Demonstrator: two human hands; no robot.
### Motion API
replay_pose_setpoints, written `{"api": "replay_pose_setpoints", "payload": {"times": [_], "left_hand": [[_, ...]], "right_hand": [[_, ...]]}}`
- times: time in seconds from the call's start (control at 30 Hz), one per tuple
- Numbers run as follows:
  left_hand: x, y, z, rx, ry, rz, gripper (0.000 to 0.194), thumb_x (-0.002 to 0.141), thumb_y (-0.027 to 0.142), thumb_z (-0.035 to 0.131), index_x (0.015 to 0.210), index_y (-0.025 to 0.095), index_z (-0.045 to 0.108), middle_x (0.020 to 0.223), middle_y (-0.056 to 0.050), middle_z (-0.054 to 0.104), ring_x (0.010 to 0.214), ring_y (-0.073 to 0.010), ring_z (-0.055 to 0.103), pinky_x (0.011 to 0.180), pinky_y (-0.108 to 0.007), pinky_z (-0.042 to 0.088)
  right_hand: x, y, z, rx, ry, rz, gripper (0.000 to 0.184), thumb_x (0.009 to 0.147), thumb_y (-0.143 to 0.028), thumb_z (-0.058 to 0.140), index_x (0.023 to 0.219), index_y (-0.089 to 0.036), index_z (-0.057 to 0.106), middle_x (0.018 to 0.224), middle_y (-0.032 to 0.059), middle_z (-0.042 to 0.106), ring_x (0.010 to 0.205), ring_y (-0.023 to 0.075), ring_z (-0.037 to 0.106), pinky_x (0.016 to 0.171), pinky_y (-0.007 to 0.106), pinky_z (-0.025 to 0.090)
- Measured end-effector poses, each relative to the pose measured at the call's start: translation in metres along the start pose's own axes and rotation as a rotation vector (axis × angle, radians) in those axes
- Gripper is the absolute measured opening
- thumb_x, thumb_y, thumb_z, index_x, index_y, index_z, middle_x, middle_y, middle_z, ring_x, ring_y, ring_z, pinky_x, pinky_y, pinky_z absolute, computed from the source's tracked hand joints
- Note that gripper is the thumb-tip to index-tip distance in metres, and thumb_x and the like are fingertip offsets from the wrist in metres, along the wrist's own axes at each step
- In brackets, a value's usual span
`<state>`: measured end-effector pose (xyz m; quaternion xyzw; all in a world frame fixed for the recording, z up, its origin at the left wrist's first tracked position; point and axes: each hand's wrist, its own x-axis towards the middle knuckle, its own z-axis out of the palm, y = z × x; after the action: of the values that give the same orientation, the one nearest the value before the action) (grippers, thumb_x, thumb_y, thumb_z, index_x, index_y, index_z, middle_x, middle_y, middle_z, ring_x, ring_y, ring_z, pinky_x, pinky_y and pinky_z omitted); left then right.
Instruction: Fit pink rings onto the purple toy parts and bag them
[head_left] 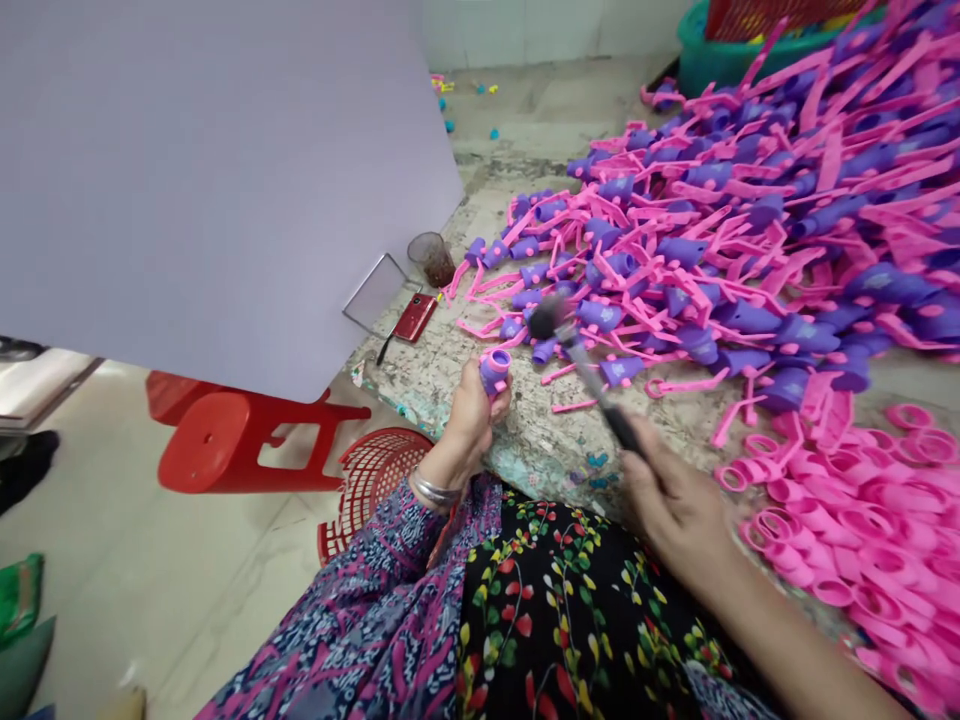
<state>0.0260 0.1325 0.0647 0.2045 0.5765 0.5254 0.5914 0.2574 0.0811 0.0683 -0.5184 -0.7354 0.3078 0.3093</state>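
Note:
My left hand [471, 412] is closed around a small purple plastic cup-shaped part [495, 372], its open end up, with a pink ring at its rim. In my right hand [671, 490] is a hammer [589, 370] with a dark, motion-blurred head, a metal shaft and a black grip. The hammer head is raised to the right of the purple part, apart from it. Beyond both hands spreads a large heap of purple cups with pink arms [675, 250]. Loose pink rings [862, 530] are piled to the right of my right hand.
A worn slab [450, 345] carries a glass of dark bits [431, 262] and a red phone [415, 317]. A large pale panel [225, 180] blocks the upper left. Below stand a red stool [206, 445] and a red basket [382, 470]. A teal tub [712, 60] is behind.

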Motion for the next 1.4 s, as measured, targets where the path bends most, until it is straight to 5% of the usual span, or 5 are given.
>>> {"api": "replay_pose_setpoints", "payload": {"times": [0.47, 0.63, 0.8, 1.0, 1.4], "left_hand": [[0.003, 0.007, 0.011, 0.100, 0.035, -0.016, 0.053, 0.094, 0.055, 0.021, 0.061, 0.020, 0.044, 0.033, 0.009, 0.023, 0.028, -0.0052, 0.013, 0.033, -0.019, 0.011], [0.002, 0.006, 0.015, 0.120, 0.041, 0.023, 0.046, 0.095, 0.050, 0.024, 0.063, 0.021, 0.041, 0.036, 0.009, 0.028, 0.028, -0.0051, 0.017, 0.034, -0.020, 0.012], [0.001, 0.005, 0.020, 0.143, 0.033, 0.022, 0.045, 0.094, 0.049, 0.023, 0.065, 0.021, 0.042, 0.037, 0.010, 0.028, 0.029, -0.0053, 0.016, 0.035, -0.019, 0.012], [-0.002, 0.004, 0.016, 0.153, -0.005, 0.081, 0.041, 0.092, 0.049, 0.029, 0.065, 0.020, 0.043, 0.039, 0.009, 0.031, 0.031, -0.0047, 0.017, 0.036, -0.019, 0.015], [-0.017, -0.011, 0.036, 0.218, -0.332, -0.078, 0.052, 0.095, 0.044, 0.024, 0.069, 0.015, 0.058, 0.039, 0.002, 0.045, 0.034, -0.0080, 0.035, 0.038, -0.020, 0.025]], "right_hand": [[-0.008, 0.014, -0.003, -0.169, 0.008, -0.073, 0.042, 0.097, -0.031, 0.047, 0.137, -0.024, 0.058, 0.090, 0.0033, 0.076, 0.072, 0.0204, 0.073, 0.058, 0.029, 0.057], [-0.012, 0.007, -0.013, -0.108, 0.344, 0.003, 0.050, 0.097, -0.031, 0.047, 0.147, -0.023, 0.045, 0.100, 0.0058, 0.075, 0.066, 0.0191, 0.071, 0.061, 0.030, 0.058], [-0.019, 0.020, 0.003, -0.046, -0.032, 0.096, 0.044, 0.097, -0.038, 0.047, 0.136, -0.024, 0.058, 0.117, 0.0060, 0.072, 0.098, 0.0263, 0.072, 0.081, 0.036, 0.061], [-0.043, 0.050, -0.011, -0.089, 0.107, 0.213, 0.047, 0.097, -0.043, 0.044, 0.137, -0.022, 0.057, 0.127, 0.0058, 0.066, 0.115, 0.0279, 0.065, 0.093, 0.042, 0.057], [-0.085, 0.062, -0.027, -0.697, -0.104, 0.021, 0.044, 0.102, -0.041, 0.034, 0.132, -0.023, 0.061, 0.081, 0.0053, 0.069, 0.060, 0.0180, 0.068, 0.039, 0.025, 0.045]]}}
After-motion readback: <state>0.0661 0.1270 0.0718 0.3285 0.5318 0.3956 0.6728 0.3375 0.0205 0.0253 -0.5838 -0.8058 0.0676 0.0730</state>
